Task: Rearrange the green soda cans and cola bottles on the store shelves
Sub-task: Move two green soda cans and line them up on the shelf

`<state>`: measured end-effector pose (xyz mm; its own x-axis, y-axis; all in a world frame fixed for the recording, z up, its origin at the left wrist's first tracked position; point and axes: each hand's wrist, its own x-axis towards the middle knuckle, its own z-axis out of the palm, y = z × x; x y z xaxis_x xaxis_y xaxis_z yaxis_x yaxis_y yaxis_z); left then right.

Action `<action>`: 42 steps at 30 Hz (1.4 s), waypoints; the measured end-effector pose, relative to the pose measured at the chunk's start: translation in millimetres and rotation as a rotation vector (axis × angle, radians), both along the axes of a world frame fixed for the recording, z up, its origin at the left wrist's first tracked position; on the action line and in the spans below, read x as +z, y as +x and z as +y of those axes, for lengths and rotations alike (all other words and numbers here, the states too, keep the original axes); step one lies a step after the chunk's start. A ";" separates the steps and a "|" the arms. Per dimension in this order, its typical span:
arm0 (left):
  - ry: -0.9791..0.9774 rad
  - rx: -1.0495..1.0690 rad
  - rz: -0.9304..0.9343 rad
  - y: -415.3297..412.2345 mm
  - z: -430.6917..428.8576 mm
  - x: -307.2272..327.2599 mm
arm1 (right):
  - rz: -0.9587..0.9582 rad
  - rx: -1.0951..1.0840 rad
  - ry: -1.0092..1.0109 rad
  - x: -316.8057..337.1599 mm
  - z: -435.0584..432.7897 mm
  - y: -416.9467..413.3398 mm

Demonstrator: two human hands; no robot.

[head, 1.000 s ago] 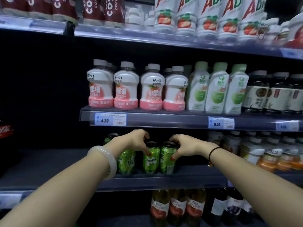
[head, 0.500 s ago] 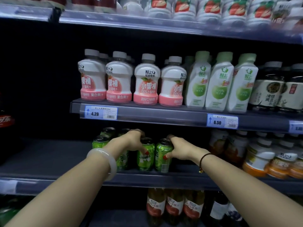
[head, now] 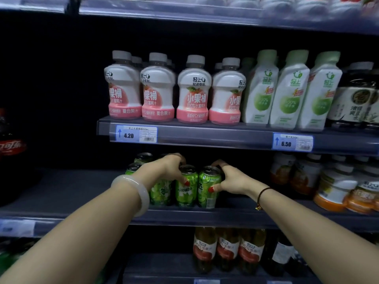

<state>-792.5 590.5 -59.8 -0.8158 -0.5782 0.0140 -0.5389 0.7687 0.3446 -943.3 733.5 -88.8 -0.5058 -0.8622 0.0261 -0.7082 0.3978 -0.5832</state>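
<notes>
Several green soda cans stand in a cluster on the dark middle shelf (head: 82, 193). My left hand (head: 164, 171) grips the top of one front green can (head: 185, 189), thumb on its side. My right hand (head: 231, 180) holds the neighbouring green can (head: 208, 188) from the right, thumb on its label. Another green can (head: 161, 193) stands left of them, partly behind my wrist, and two more can tops (head: 134, 167) show behind it. A cola bottle (head: 10, 148) with a red label stands at the far left edge, mostly in shadow.
Pink juice bottles (head: 192, 93) and green-white bottles (head: 287, 93) fill the shelf above, with price tags (head: 136, 134) on its edge. Orange-banded bottles (head: 336, 187) stand right of the cans. Red-labelled bottles (head: 227, 249) sit on the shelf below.
Both hands stay on the two front cans, which sit slightly nearer the shelf's front. The camera has tilted down and moved closer.
</notes>
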 end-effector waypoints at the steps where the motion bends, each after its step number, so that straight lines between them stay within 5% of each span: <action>1: 0.003 0.004 0.000 2.6 -1.6 0.5 | -0.003 0.005 -0.005 0.1 -2.3 2.6; 21: 0.065 0.006 0.261 22.2 -7.6 -29.5 | -0.197 -0.084 -0.148 -11.3 2.9 28.6; 39: -0.060 -0.111 0.236 81.0 14.4 -12.1 | 0.169 -0.105 0.221 5.4 40.6 93.6; 42: 0.045 -0.133 0.167 96.4 27.9 -20.7 | 0.177 -0.029 0.266 0.2 48.4 115.2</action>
